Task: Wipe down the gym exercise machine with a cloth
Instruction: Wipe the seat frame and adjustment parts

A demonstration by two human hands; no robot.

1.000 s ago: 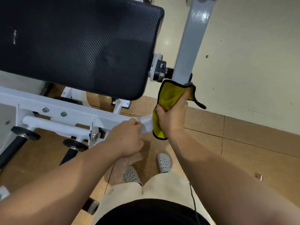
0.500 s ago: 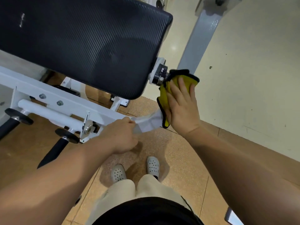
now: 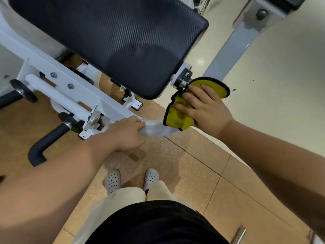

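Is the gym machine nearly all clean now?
Not yet. The white bar shines wet beside the yellow cloth, so that bit looks wiped. The right hand presses the cloth on it while the left hand grips the bar. The black pad and black handle probably come next.

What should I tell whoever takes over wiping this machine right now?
Left hand grips the white bar near its bend.
Right hand presses the cloth against the bar with straight fingers, just below the pivot.
Done: can't tell what has been wiped; the bar between the hands looks glossy.
Left: probably the pivot and the pad, which show no sign either way.
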